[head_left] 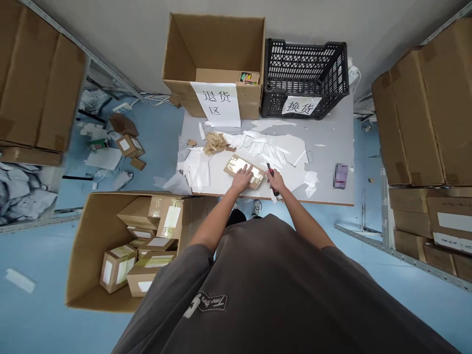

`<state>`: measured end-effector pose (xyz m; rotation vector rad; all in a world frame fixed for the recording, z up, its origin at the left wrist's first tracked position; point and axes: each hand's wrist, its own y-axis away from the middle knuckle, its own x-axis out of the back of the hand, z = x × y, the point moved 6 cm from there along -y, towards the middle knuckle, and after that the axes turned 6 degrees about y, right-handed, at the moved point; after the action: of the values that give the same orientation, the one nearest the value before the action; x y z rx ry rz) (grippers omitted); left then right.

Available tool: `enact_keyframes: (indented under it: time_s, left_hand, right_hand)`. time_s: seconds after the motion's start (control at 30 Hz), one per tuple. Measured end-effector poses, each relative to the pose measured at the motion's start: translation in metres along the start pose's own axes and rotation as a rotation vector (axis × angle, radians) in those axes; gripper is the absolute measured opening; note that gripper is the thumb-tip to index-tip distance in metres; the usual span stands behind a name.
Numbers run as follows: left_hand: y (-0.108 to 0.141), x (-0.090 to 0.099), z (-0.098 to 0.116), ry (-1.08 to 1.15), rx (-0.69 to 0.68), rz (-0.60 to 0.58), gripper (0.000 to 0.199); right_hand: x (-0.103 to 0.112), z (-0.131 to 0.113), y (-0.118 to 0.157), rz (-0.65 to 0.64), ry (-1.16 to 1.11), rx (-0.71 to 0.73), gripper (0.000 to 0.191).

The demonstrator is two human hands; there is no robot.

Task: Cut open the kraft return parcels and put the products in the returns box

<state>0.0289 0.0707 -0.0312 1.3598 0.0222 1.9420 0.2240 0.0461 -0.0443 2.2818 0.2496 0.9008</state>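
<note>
A small taped cardboard box [233, 164] lies at a slant on the table near its front edge. My left hand [242, 178] rests on top of it with the fingers stretched out flat. Just right of the box, my right hand [276, 181] is wrapped round a red and black utility knife [272, 173]. Whether its blade is out is too small to tell. Behind the box are white paper scraps [258, 146] and a crumpled bunch of brown tape [215, 142].
At the table's back stand a large labelled carton [177, 98] and a black plastic crate [306, 88]. A purple item [340, 176] lies at the right. An open carton [79, 255] full of small boxes stands at lower left; loaded shelves flank both sides.
</note>
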Motion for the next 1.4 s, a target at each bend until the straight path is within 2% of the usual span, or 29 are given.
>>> enact_keyframes:
  time_s: [0.1, 0.2, 0.47, 0.67, 0.83, 1.0, 1.17, 1.23, 1.4]
  left_hand:
    - [-0.004, 0.002, 0.003, -0.033, 0.037, -0.006, 0.071]
    - [-0.007, 0.005, 0.007, -0.045, 0.05, -0.004, 0.073]
    - [-0.003, 0.006, 0.005, -0.011, 0.068, -0.019, 0.077]
    - [-0.004, 0.011, 0.007, -0.048, 0.087, -0.052, 0.081]
    - [-0.004, 0.012, 0.009, -0.066, 0.117, -0.069, 0.096]
    - [-0.003, 0.012, 0.01, -0.087, 0.113, -0.06, 0.106]
    - [-0.002, 0.013, 0.012, -0.117, 0.118, -0.043, 0.111]
    - [0.0, 0.012, 0.015, -0.127, 0.124, -0.035, 0.108]
    - [0.003, 0.011, 0.02, -0.057, 0.193, -0.01, 0.091]
  right_hand:
    - [-0.002, 0.01, 0.018, -0.153, -0.056, 0.083, 0.022]
    - [-0.008, 0.016, 0.03, -0.221, -0.018, 0.122, 0.017]
    - [-0.011, 0.013, 0.031, -0.207, 0.123, 0.087, 0.026]
    - [-0.009, 0.009, 0.034, -0.281, 0.062, 0.038, 0.024]
    - [-0.009, 0.008, 0.035, -0.266, 0.021, 0.034, 0.023]
    - [-0.022, 0.002, 0.04, -0.268, 0.023, 0.046, 0.03]
    - [-0.037, 0.001, 0.054, -0.334, 0.035, 0.098, 0.035]
    - [-0.033, 0.007, 0.056, -0.312, 0.057, 0.081, 0.031]
    - [-0.008, 0.029, 0.058, -0.135, 0.047, -0.002, 0.026]
